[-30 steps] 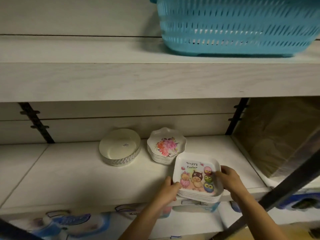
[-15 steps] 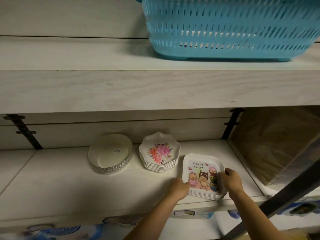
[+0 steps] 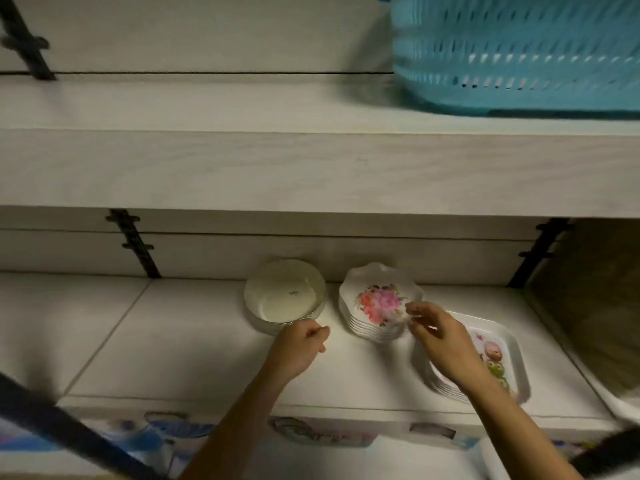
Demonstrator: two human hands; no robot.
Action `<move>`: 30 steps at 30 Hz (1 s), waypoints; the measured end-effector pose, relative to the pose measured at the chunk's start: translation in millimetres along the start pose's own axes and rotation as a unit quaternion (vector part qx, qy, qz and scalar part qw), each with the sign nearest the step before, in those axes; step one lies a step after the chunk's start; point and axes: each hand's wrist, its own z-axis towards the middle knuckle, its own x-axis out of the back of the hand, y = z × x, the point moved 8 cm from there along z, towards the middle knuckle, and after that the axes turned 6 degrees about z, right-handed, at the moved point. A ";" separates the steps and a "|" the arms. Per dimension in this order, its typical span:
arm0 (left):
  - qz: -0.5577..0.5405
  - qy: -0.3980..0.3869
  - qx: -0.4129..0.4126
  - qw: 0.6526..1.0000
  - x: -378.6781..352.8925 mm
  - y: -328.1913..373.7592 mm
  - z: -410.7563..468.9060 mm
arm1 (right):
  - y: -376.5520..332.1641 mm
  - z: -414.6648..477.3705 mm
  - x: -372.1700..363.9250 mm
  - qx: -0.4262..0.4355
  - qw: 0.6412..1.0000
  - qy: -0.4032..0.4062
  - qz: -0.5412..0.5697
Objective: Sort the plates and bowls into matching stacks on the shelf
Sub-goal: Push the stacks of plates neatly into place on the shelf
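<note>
Three stacks stand on the lower shelf (image 3: 173, 341). A stack of round cream bowls (image 3: 282, 296) is at the back, with a stack of scalloped floral plates (image 3: 375, 303) to its right. A stack of square Easter plates (image 3: 498, 351) lies at the front right, partly hidden by my right arm. My left hand (image 3: 299, 344) is loosely curled, empty, touching the front rim of the round bowls. My right hand (image 3: 440, 337) has its fingers spread at the right rim of the floral stack, holding nothing.
A turquoise slotted basket (image 3: 512, 53) stands on the upper shelf (image 3: 277, 168) at the right. Black shelf brackets (image 3: 133, 244) run up the back wall. Printed packages (image 3: 166, 431) lie below the shelf's front edge. A brown panel (image 3: 595, 299) closes the right side.
Both hands have let go of the square Easter stack. The left moved left to the round bowls, the right moved up to the floral plates. The camera view shifted.
</note>
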 end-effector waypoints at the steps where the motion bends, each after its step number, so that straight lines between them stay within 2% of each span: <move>1: -0.014 0.020 0.011 1.000 16.7 -11.9 -0.1 | -10.1 0.4 -16.4 0.007 1.000 -0.020 0.005; 4: -0.044 0.067 0.041 0.996 61.3 -45.8 -0.1 | -29.2 3.9 -66.3 -0.003 0.998 -0.069 0.002; 6: -0.045 0.066 0.057 0.995 81.1 -64.9 5.1 | -35.9 8.6 -98.0 -0.019 0.996 -0.087 0.004; 11: -0.071 0.054 0.118 0.989 106.4 -105.0 31.5 | -28.7 27.7 -158.5 -0.100 0.992 -0.077 -0.028; 13: -0.110 0.046 0.143 0.983 108.3 -112.6 43.9 | -23.3 36.8 -175.3 -0.139 0.987 -0.074 -0.004; 15: -0.176 0.042 0.165 0.969 106.1 -118.3 59.5 | -19.4 44.7 -187.5 -0.175 0.980 -0.065 0.068; 17: -0.214 0.039 0.166 0.962 103.6 -118.6 69.2 | -15.8 49.1 -194.2 -0.210 0.966 -0.044 0.143; 19: -0.212 -0.005 0.153 0.965 91.3 -112.3 78.1 | -11.7 47.6 -198.8 -0.235 0.954 -0.049 0.179; 23: -0.206 -0.038 0.127 0.970 78.7 -116.7 90.0 | -8.5 47.2 -205.9 -0.252 0.943 -0.050 0.209; 30: -0.226 -0.033 0.113 0.967 88.1 -142.2 80.5 | -10.7 29.9 -227.3 -0.247 0.944 -0.060 0.209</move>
